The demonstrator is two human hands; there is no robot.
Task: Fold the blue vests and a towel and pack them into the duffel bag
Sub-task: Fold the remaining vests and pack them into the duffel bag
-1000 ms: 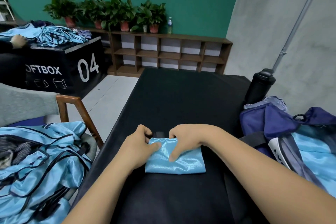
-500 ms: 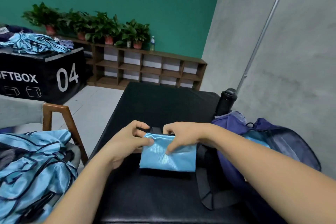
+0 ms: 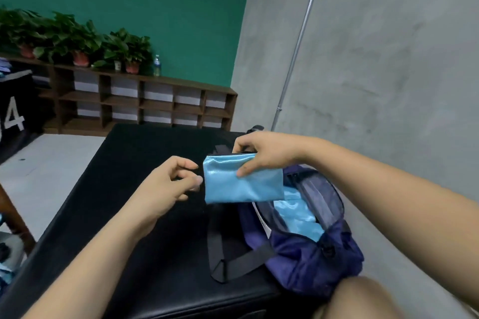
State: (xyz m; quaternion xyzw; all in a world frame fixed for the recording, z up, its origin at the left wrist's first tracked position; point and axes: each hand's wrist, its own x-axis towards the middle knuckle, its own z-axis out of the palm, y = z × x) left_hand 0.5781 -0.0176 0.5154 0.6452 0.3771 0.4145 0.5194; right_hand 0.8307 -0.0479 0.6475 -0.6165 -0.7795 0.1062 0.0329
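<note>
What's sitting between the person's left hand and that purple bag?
Head view: the folded blue vest, pinched by the right hand, hangs between the left hand and the duffel bag. Lower down, the bag's black strap lies on the table.

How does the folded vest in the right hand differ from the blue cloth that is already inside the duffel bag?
The folded vest is a smooth, flat rectangle; the blue cloth in the duffel bag looks rumpled. The vest is held up at the bag's opening by the right hand; the cloth lies inside, partly hidden. Both are the same shiny light blue.
</note>
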